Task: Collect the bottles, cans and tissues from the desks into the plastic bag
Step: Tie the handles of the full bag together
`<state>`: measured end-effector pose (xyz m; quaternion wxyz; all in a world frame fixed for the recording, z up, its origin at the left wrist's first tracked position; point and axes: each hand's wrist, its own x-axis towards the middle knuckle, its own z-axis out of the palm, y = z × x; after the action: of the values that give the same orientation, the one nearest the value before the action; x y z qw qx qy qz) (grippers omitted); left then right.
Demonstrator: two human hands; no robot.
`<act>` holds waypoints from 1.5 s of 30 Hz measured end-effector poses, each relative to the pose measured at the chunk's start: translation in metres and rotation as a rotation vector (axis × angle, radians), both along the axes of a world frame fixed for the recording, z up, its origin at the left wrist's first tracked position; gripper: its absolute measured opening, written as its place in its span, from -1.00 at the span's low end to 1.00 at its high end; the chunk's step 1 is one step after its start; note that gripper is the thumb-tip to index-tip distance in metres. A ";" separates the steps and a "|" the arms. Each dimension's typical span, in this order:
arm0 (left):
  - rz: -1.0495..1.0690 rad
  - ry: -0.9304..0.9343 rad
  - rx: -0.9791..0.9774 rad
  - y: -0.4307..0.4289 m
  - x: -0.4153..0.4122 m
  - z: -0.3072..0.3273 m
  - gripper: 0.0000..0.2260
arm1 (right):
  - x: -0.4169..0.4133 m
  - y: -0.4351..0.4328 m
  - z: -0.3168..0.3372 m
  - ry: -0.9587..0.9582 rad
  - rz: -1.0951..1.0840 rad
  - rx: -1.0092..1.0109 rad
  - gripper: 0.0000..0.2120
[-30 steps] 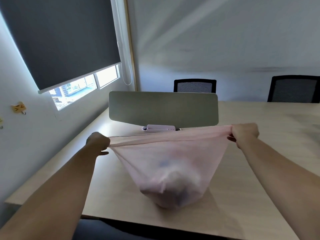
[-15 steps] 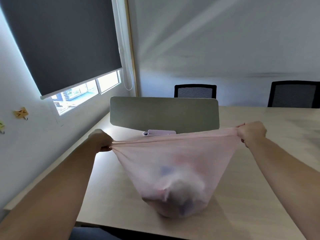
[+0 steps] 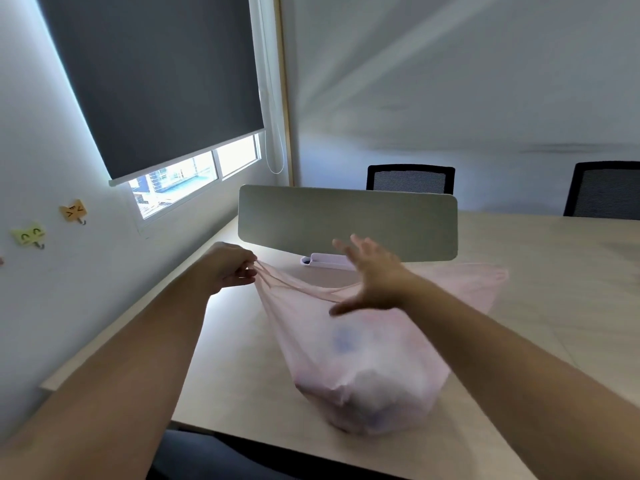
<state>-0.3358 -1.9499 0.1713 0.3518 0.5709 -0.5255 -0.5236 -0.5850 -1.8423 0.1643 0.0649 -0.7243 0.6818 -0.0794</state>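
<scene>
one thin, translucent pink plastic bag sits bulging on the pale wooden bench.
left hand pinches the bag's rim; right hand hovers spread wide above it. two black mesh chairs behind.

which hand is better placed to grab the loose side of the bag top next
Right. The right hand is open and free above the plastic bag, nearer its slack right corner. The left hand is already pinching the other corner, so it is likely best left holding.
</scene>
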 end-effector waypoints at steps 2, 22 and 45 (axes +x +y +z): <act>-0.015 0.016 -0.029 0.002 0.003 0.001 -0.83 | 0.007 -0.005 -0.026 0.214 -0.045 0.123 0.12; -0.033 0.300 -0.041 0.047 -0.089 -0.063 -0.70 | 0.009 0.016 -0.070 -0.093 -0.174 -0.200 -0.52; -0.041 0.190 -0.071 0.077 -0.112 -0.084 -0.87 | 0.026 0.023 -0.129 0.190 -0.060 -0.065 -0.63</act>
<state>-0.4477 -1.8730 0.0876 0.4094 0.4948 -0.5197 -0.5634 -0.5592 -1.8192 0.0349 -0.0257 -0.7097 0.7032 -0.0343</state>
